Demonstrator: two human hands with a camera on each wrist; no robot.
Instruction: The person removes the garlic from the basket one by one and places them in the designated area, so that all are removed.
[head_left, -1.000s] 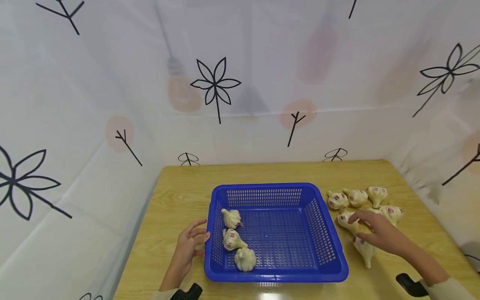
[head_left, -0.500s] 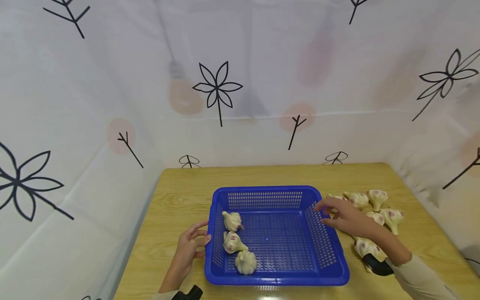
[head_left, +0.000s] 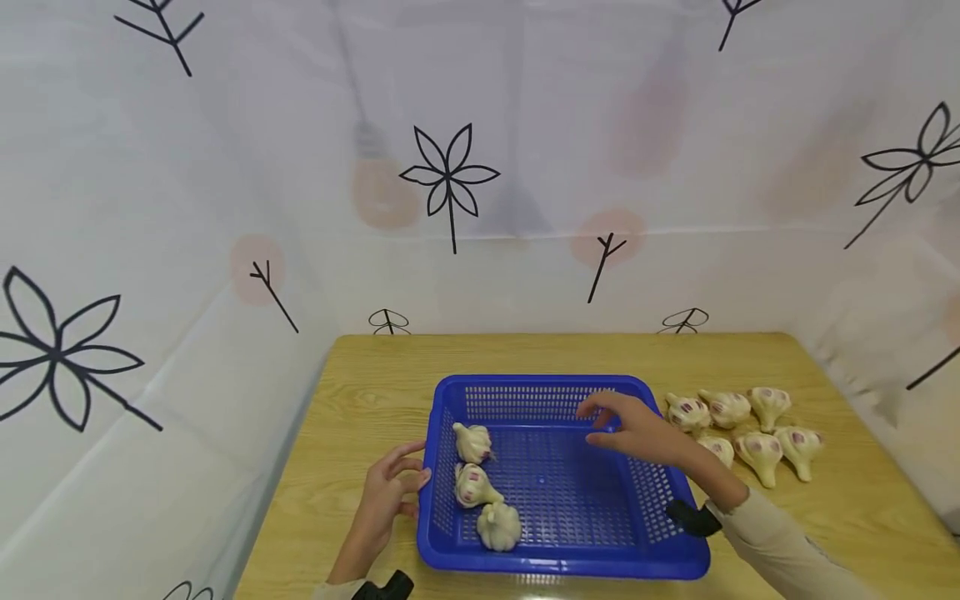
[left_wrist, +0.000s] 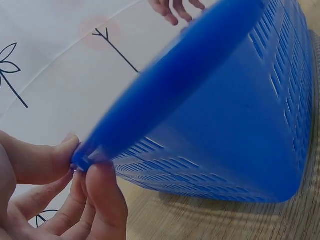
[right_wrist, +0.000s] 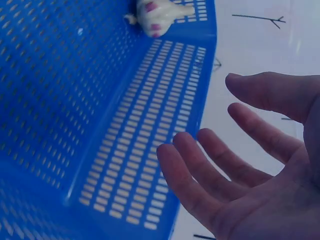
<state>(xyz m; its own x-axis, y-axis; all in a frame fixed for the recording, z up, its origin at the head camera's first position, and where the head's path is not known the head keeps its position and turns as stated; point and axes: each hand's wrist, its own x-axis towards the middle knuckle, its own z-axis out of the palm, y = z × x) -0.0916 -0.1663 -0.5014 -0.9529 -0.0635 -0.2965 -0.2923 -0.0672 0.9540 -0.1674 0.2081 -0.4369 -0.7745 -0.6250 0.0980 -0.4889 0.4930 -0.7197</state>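
My left hand pinches the left rim of a blue plastic basket between thumb and fingers, clearest in the left wrist view. The right hand hovers over the basket's right half, fingers loosely bent; nothing lies in it in the right wrist view. Inside the basket, along its left side, are three garlic bulbs: the back bulb, the middle bulb and the front bulb. One garlic bulb also shows at the top of the right wrist view.
To the right of the basket, several more garlic bulbs sit grouped on the wooden table. My right forearm and sleeve cover part of the table there. A patterned white cloth hangs behind and at both sides.
My right hand has moved left, from the garlic bulbs on the table to above the basket. The left hand has stayed on the rim, and the three bulbs inside lie as before.
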